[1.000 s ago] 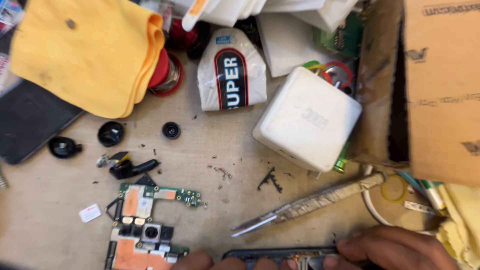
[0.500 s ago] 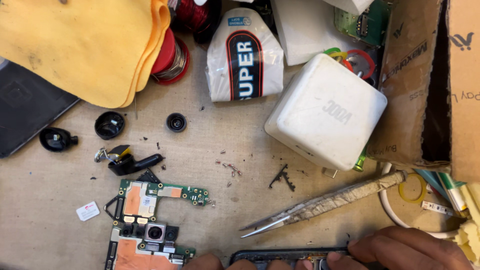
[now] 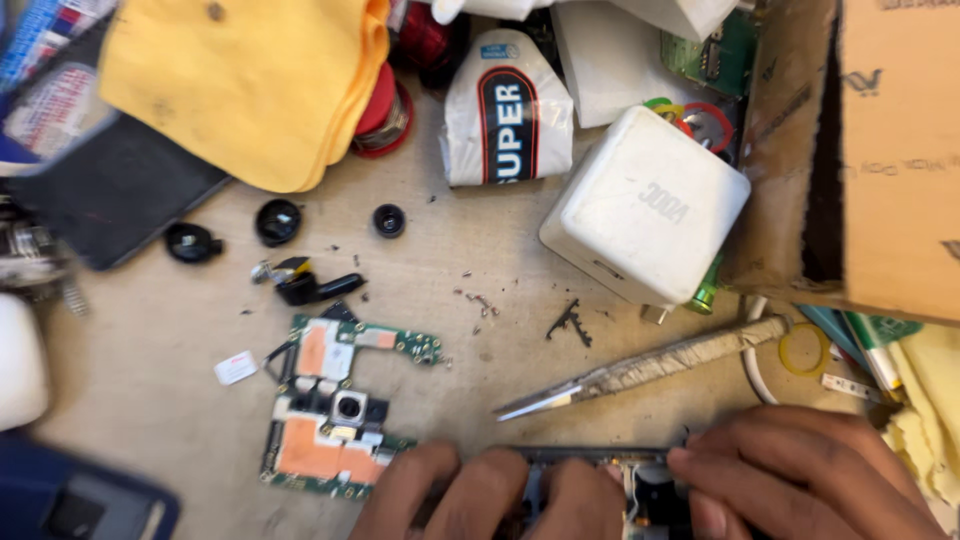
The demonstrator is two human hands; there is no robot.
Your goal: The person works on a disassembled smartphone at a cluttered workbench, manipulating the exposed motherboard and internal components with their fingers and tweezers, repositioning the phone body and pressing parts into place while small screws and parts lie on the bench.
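Now both hands, left [image 3: 480, 495] & right [image 3: 800, 480], lie knuckles-up w/ fingers curled round the dark phone frame [image 3: 600, 470] at the worktop's [image 3: 150, 350] near edge, showing more than 0.5 s ago, tweezers [image 3: 640, 372] just beyond.

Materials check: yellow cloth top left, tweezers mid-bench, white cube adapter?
Yellow cloth: soft woven or microfibre fabric by the look, matte, folded in layers with small dark stains. Tweezers: bare metal tips with a dull shine; the handle is wrapped in pale, grubby tape. White cube adapter: moulded plastic, probably, smooth satin faces with rounded edges and faint grey print.
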